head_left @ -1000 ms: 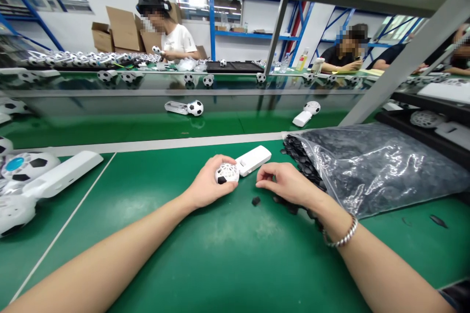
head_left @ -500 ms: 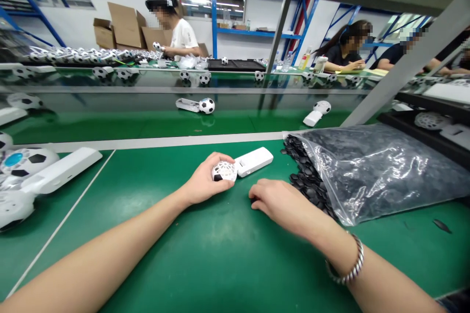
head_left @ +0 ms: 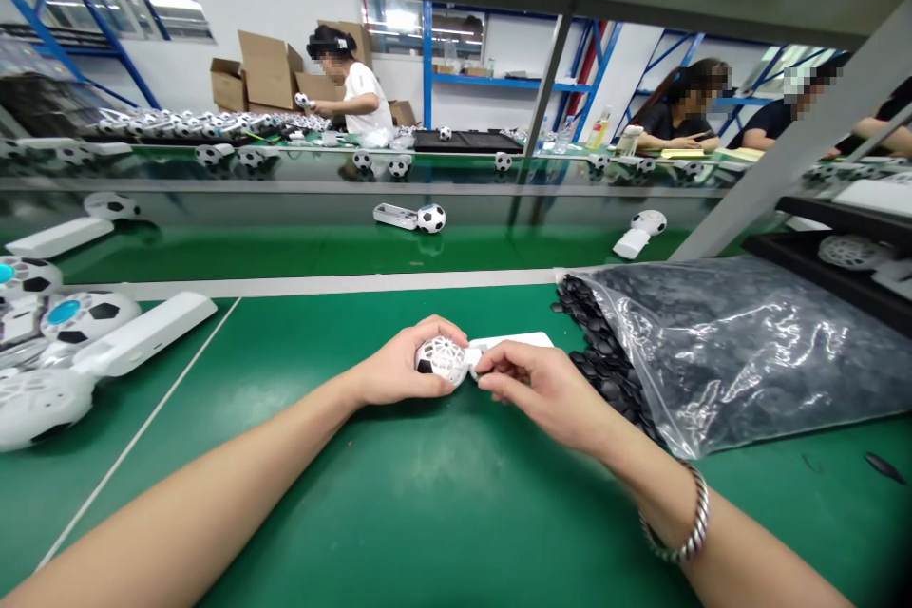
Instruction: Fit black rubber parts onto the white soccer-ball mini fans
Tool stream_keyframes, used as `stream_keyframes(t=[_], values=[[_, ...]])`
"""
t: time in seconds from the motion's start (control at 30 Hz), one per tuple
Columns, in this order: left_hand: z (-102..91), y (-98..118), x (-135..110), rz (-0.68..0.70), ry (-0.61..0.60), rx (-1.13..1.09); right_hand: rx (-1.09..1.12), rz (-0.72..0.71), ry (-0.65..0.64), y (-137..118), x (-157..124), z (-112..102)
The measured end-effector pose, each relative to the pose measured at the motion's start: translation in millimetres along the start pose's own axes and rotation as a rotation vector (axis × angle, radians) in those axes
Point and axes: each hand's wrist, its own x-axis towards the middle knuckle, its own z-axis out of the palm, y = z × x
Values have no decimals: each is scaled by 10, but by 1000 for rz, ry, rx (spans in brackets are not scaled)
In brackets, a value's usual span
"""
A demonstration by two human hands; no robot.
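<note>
Centre of frame, L hand (head_left: 391, 372) curled tight round a white lattice football shell (head_left: 442, 360), black patches showing. R hand (head_left: 538, 387) half closed, fingers (head_left: 499, 363) pinching the white plastic handle (head_left: 513, 340) right up against the ball. Just right, a clear poly bag (head_left: 741, 351) of black hex pieces (head_left: 605, 366) spills onto the green bench mat (head_left: 427, 484).

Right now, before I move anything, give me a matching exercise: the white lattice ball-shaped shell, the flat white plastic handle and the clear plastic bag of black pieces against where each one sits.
Things:
1 white lattice ball-shaped shell
2 flat white plastic handle
3 clear plastic bag of black pieces

Places:
A on the green mat, right of both hands
B under the right hand
C cupped in the left hand

Pairs: 1-C; 2-B; 3-A
</note>
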Motion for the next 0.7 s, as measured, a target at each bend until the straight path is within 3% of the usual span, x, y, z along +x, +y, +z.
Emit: stream_keyframes(t=[0.07, 0.2, 0.27, 0.47, 0.7], values=[[-2, -3, 0, 4, -5, 0, 42, -39, 18, 17, 10, 8], [-6, -2, 1, -4, -3, 27, -210, -229, 133, 59, 35, -9], [-6, -2, 0, -6, 1, 44, -243, -243, 158, 79, 50, -13], [-9, -16, -4, -3, 6, 52, -83, -159, 146, 79, 65, 8], [3, 24, -7, -30, -3, 22, -348, -421, 65, 107, 68, 23]])
